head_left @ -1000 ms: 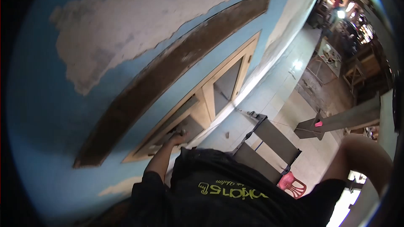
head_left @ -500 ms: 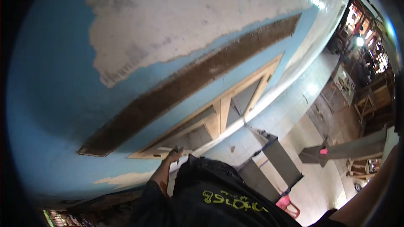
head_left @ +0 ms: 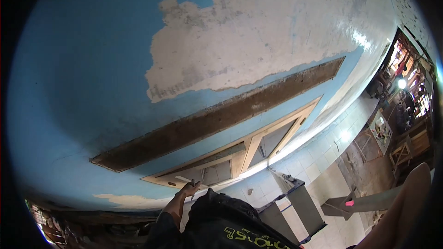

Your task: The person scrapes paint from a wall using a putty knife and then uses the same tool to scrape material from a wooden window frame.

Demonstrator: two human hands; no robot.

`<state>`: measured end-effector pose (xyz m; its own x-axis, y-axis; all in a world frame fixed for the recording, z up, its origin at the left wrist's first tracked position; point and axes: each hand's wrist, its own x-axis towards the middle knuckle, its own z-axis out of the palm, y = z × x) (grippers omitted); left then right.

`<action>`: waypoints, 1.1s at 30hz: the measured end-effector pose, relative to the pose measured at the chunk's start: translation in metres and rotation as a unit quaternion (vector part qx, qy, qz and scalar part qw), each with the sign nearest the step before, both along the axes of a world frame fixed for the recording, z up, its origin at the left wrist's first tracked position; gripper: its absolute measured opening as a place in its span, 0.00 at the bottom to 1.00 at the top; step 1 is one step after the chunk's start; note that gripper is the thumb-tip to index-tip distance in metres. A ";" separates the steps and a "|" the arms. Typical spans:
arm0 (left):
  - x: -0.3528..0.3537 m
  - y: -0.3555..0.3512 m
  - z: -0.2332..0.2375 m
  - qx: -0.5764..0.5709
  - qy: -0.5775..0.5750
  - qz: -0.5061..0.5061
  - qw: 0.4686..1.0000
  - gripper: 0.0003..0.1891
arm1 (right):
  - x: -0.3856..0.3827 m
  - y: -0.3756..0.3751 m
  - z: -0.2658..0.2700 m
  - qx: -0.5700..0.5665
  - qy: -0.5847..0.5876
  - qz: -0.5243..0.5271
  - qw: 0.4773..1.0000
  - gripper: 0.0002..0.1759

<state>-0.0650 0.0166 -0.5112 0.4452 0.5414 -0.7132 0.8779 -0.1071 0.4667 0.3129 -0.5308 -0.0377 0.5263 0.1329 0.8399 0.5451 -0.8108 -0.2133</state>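
My left hand point(head_left: 189, 187) reaches up beside the wooden window frame point(head_left: 242, 157) set in the blue wall. Its fingers are closed around a small dark thing that I cannot make out. Just past the fingertips, a pale thin strip point(head_left: 184, 178) overlaps the pane. My right arm point(head_left: 401, 210) is bent at the lower right, and its hand is out of view. The black shirt point(head_left: 226, 221) with yellow-green lettering fills the bottom centre.
Above the window runs a long brown recessed strip point(head_left: 221, 115) in the wall. A bare, pale patch point(head_left: 258, 37) breaks the blue paint point(head_left: 101, 60). Below stand grey boards or a platform point(head_left: 302, 210) on the tiled floor, a bench with a pink item point(head_left: 350, 203), and a cluttered work area point(head_left: 406, 110).
The view has shifted, so wall and window sit lower and further right. My left hand stays near the window's lower corner. My right arm now shows a rounded bend inside the frame.
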 end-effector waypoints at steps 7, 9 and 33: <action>-0.002 0.004 -0.019 -0.006 -0.005 0.009 1.000 0.42 | 0.010 0.011 -0.005 0.006 0.002 0.015 1.000 0.12; 0.001 0.007 -0.017 -0.016 0.002 -0.011 1.000 0.41 | 0.012 0.016 -0.008 0.012 0.003 0.023 1.000 0.12; 0.102 0.005 -0.019 -0.005 -0.061 -0.251 0.966 0.40 | -0.021 0.218 -0.115 0.211 0.192 0.370 0.884 0.15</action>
<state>0.0371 0.0219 -0.5305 0.7310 0.2288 -0.6428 0.6550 -0.4996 0.5670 0.2923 -0.3124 -0.1522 0.6841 0.2771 0.6747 0.7142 -0.0669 -0.6967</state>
